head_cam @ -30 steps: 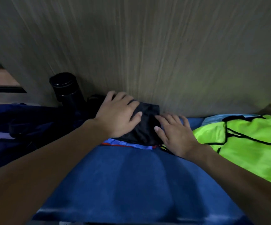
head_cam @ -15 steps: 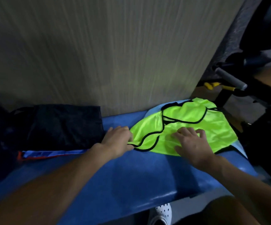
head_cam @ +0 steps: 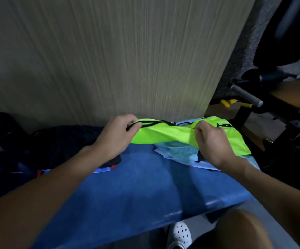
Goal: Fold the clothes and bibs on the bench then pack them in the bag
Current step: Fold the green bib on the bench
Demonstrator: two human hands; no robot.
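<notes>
Both hands are closed on the same garment. The left hand [head_cam: 117, 135] pinches the black-trimmed edge of the green bib [head_cam: 165, 135] between thumb and curled fingers. The right hand [head_cam: 212, 141] has its fingers curled into the fabric further right. Holding two spread points likely pulls the cloth taut so it can be squared up for a fold.

Wood-grain wall panel [head_cam: 118, 60] fills the back and the bench butts against it, so nothing can slide off the far side. The blue padded bench [head_cam: 136, 191] serves as the folding surface, with bare padding just in front of the hands.

Dark clothes [head_cam: 64, 142] sit at the left against the wall, flat and squared (they look already folded, parked out of the way).

The green bib is at the right end of the bench, its near-left part lifted off the surface between the hands and its right part draped down. A light blue bib [head_cam: 179, 153] lies flat beneath it, probably next in line.

A gym machine [head_cam: 246, 96] stands off the right end of the bench, and a white shoe [head_cam: 180, 234] shows below the bench edge. The bag cannot be made out clearly, so packing looks well off.
</notes>
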